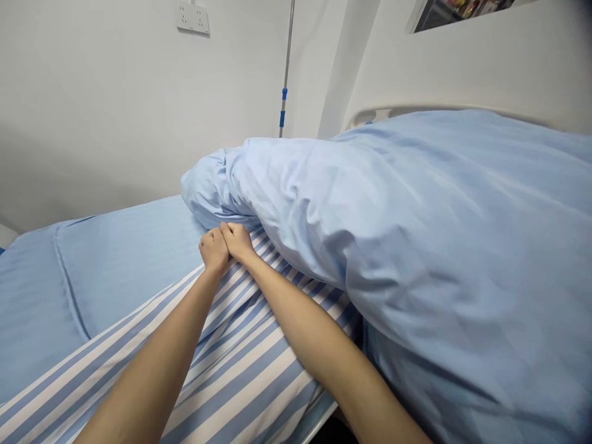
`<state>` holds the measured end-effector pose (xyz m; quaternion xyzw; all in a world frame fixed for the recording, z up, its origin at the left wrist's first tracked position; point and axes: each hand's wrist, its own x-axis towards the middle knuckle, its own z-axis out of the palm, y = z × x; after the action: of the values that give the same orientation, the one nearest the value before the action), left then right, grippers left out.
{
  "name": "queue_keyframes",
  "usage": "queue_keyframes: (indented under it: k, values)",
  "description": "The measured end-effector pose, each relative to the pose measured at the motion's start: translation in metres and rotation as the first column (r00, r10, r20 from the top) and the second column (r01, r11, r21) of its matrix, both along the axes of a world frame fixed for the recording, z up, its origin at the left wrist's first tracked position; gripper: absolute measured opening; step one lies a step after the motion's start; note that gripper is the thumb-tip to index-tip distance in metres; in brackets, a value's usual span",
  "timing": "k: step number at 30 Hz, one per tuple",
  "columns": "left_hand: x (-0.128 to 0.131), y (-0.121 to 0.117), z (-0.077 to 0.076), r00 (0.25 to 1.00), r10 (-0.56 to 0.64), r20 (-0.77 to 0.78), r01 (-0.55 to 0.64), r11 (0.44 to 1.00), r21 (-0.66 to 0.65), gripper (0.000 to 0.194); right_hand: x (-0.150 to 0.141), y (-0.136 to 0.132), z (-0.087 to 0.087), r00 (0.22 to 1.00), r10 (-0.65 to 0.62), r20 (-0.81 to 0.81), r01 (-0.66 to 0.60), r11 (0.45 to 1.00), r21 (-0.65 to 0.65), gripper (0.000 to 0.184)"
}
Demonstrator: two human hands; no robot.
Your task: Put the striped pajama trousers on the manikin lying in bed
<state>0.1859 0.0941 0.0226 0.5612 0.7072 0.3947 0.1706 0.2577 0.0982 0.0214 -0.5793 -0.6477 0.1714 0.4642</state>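
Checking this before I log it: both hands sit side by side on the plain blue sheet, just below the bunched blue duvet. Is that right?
Not quite: the head view shows the left hand and right hand on blue-and-white striped fabric, not the plain blue sheet. They do sit side by side, just below the bunched blue duvet.

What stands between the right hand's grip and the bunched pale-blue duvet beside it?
Nothing visible does: the right hand lies right up against the pale-blue duvet, with no object between them. The left hand touches the right hand on its far side, above the striped blue-and-white sheet.
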Motion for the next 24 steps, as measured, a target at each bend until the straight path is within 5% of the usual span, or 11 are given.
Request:
queue_keyframes:
  k: [5, 9, 16, 24]
  values:
    - [0.004, -0.005, 0.001, 0.998, -0.062, -0.020, 0.061, 0.997, -0.050, 0.040, 0.012, -0.010, 0.026, 0.959, -0.132, 0.249, 0.096, 0.984, 0.153, 0.032]
    - [0.007, -0.007, 0.001, 0.995, -0.071, -0.066, 0.067, 0.995, -0.070, 0.037, 0.021, -0.012, 0.036, 0.966, -0.114, 0.234, 0.042, 0.956, 0.291, 0.030]
    - [0.009, -0.005, 0.000, 0.990, -0.074, -0.123, 0.066, 0.995, -0.069, 0.036, 0.030, 0.006, 0.001, 0.984, -0.148, 0.098, 0.142, 0.988, 0.066, 0.030]
    - [0.010, -0.004, 0.006, 0.981, -0.096, -0.169, 0.073, 0.987, -0.140, 0.035, 0.034, 0.018, -0.009, 0.992, -0.094, -0.082, 0.104, 0.987, 0.120, 0.033]
